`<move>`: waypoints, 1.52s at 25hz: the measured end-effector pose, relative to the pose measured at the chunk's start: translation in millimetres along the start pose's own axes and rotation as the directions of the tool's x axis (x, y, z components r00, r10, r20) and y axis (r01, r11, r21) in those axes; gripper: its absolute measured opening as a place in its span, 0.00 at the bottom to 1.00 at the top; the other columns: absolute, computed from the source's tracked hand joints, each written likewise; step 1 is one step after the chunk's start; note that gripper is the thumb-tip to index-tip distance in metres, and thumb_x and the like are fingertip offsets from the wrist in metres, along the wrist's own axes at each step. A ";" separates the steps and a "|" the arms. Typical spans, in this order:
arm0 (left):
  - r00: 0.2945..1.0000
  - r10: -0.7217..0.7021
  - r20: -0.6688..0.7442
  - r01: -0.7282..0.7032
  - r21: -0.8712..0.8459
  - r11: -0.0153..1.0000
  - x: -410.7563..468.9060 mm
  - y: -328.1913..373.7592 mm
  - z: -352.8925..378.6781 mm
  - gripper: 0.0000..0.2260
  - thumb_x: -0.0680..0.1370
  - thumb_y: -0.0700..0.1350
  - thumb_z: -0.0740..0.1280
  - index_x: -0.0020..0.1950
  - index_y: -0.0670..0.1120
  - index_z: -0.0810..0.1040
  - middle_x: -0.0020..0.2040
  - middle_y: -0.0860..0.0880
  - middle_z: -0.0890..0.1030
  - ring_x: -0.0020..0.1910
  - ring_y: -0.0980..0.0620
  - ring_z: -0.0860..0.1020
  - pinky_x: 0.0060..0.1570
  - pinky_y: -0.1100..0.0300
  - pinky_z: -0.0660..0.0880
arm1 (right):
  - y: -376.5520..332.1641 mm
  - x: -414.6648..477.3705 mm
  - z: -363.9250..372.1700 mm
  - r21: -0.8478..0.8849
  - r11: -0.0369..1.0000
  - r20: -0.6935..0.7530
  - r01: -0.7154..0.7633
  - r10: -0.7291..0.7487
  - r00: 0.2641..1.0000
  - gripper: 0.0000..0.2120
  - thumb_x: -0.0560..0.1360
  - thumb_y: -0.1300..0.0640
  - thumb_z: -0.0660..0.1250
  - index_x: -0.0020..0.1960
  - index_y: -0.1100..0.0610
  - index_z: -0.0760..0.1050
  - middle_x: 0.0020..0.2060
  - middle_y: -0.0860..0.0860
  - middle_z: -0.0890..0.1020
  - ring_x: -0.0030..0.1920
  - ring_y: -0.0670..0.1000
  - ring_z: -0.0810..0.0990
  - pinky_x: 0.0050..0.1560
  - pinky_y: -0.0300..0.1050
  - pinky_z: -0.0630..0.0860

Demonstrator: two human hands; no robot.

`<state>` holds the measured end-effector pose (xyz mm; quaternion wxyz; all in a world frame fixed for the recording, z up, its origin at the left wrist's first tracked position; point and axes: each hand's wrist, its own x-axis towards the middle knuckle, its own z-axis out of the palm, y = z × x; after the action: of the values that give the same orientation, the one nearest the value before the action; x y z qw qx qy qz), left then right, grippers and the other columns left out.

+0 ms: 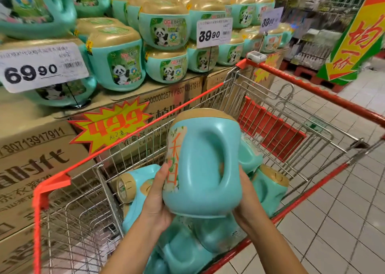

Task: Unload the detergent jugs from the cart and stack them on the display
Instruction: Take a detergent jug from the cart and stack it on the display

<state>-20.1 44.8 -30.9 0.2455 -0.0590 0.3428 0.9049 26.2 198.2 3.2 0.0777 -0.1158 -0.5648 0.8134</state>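
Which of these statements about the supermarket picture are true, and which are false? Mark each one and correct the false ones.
1. The left hand and right hand together hold one teal jug over the cart. True.
2. That jug's cap is red. False: it is gold.
3. Other jugs lie in the cart. True.
4. The nearest price tag reads 39.90. False: it reads 69.90.
5. The display jugs sit on cardboard boxes. True.
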 end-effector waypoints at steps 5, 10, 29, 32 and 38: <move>0.975 0.205 -0.089 -0.190 0.154 0.970 -2.3 9.2 9.4 0.43 0.52 0.55 0.84 0.65 0.48 0.76 0.56 0.45 0.84 0.49 0.49 0.84 0.42 0.53 0.82 | -21.7 -4.3 -7.1 -0.151 0.974 -0.143 0.171 -0.193 0.971 0.21 0.70 0.36 0.65 0.59 0.43 0.74 0.48 0.48 0.81 0.46 0.47 0.81 0.48 0.44 0.76; 0.961 0.278 -0.006 -0.265 0.282 0.922 -11.8 20.4 4.4 0.44 0.52 0.60 0.83 0.63 0.45 0.75 0.55 0.42 0.84 0.49 0.45 0.84 0.41 0.53 0.82 | -17.1 -2.2 6.4 -0.119 0.988 -0.191 0.102 -0.123 0.974 0.26 0.65 0.42 0.74 0.58 0.50 0.73 0.45 0.51 0.83 0.42 0.51 0.83 0.42 0.50 0.81; 0.623 0.544 -0.561 -0.369 0.402 0.838 -165.2 44.0 -108.9 0.32 0.58 0.57 0.77 0.60 0.49 0.77 0.50 0.44 0.86 0.45 0.44 0.85 0.35 0.56 0.81 | 91.6 -24.3 130.4 -0.229 0.942 0.400 -0.245 0.321 0.859 0.29 0.61 0.50 0.78 0.56 0.64 0.75 0.52 0.71 0.78 0.45 0.62 0.82 0.48 0.64 0.79; 0.496 0.566 -0.658 -0.407 0.400 0.821 -222.0 42.9 -129.8 0.32 0.60 0.57 0.76 0.61 0.47 0.77 0.51 0.43 0.85 0.47 0.42 0.85 0.37 0.55 0.82 | 113.6 -58.1 170.8 -0.306 0.908 0.544 -0.287 0.414 0.730 0.26 0.64 0.53 0.74 0.57 0.64 0.74 0.53 0.73 0.76 0.45 0.61 0.81 0.49 0.66 0.78; 0.239 0.593 -0.769 -0.509 0.420 0.751 -348.9 56.0 -180.0 0.30 0.59 0.59 0.78 0.58 0.49 0.79 0.49 0.44 0.86 0.45 0.44 0.85 0.35 0.57 0.81 | 149.9 -148.4 269.8 -0.425 0.876 0.755 -0.230 0.483 0.444 0.36 0.58 0.46 0.79 0.63 0.56 0.75 0.52 0.57 0.84 0.50 0.57 0.85 0.47 0.51 0.81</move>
<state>246.0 -249.0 -38.3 -0.2958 -0.3756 0.4518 0.7532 94.9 -135.4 -31.8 -0.3951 0.1651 -0.5935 0.6815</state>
